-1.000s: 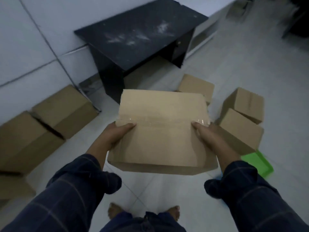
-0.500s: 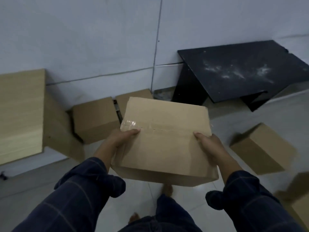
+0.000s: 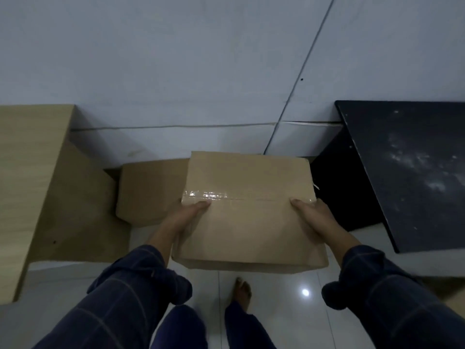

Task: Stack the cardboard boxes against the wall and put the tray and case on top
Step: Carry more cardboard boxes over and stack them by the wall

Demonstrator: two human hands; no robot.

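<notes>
1. The wall (image 3: pixel 201 59) fills the top of the view, and the gap along it between the wooden cabinet (image 3: pixel 37 185) on the left and the black surface (image 3: pixel 407 172) on the right looks tight. My worry is that a box swung in crooked catches a corner on either one and ends up skewed off the wall.
2. The carried box (image 3: pixel 249 210) is in the air, out in front of the chest, above the floor (image 3: pixel 284 311) and partly over a second box (image 3: pixel 151 190) that sits on the floor close to the wall. If it is let go unevenly it may land half on that lower box and tip.
3. The left hand (image 3: pixel 186 217) is clamped on the left edge of the carried box, thumb on top by the shiny tape. The right hand (image 3: pixel 314 217) has the same grip on the right edge. Both hold by the sides only, nothing visibly underneath, so I reckon a slip is possible.
4. A bare foot (image 3: pixel 242 290) shows right below the near edge of the box, and a drop would land there.
5. Hidden: the carried box covers the right end of the lower box and the floor behind it, so I cannot tell what else lies there. The fingers under the sides are out of sight. Neither tray nor case is in view. The light is dim and the sleeves blur.
</notes>
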